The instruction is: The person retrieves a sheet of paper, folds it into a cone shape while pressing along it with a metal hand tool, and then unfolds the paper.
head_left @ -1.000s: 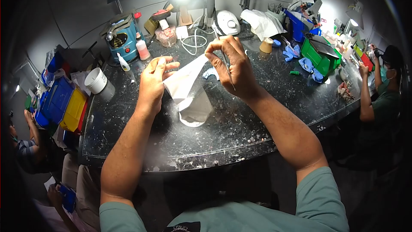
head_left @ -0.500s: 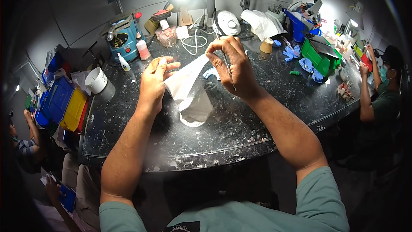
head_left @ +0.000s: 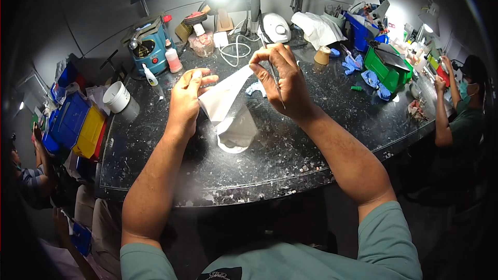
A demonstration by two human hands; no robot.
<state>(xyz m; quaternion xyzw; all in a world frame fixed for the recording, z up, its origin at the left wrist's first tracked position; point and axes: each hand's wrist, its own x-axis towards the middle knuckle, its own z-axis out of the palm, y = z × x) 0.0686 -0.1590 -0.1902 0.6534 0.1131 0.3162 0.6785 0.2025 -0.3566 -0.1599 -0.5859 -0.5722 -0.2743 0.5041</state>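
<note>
A thin white sheet point(head_left: 225, 92) stretches slantwise between my hands, above the dark worktable point(head_left: 290, 150). My right hand point(head_left: 282, 80) pinches its upper corner and also holds a slim metal hand tool point(head_left: 274, 75), pointed end downward. On the sheet's left edge, my left hand point(head_left: 185, 96) is closed with its fingers curled; the exact grip is partly hidden. Below the sheet shows a pale, cup-like form point(head_left: 236, 132) with a bright lower rim; whether it belongs to the sheet I cannot tell. A crumpled light-blue scrap point(head_left: 255, 88) lies behind, near my right hand.
At the back left stand a blue machine point(head_left: 150, 46), a pink-liquid bottle point(head_left: 173, 58) and a white tub point(head_left: 116, 97). A white device point(head_left: 275, 27) with a cable sits behind. Green bin point(head_left: 386, 67) and blue gloves point(head_left: 374, 83) are right. Co-workers sit on both sides.
My hands, the sheet and the tool hold the same position. At the left edge, other people's hands have shifted slightly.
</note>
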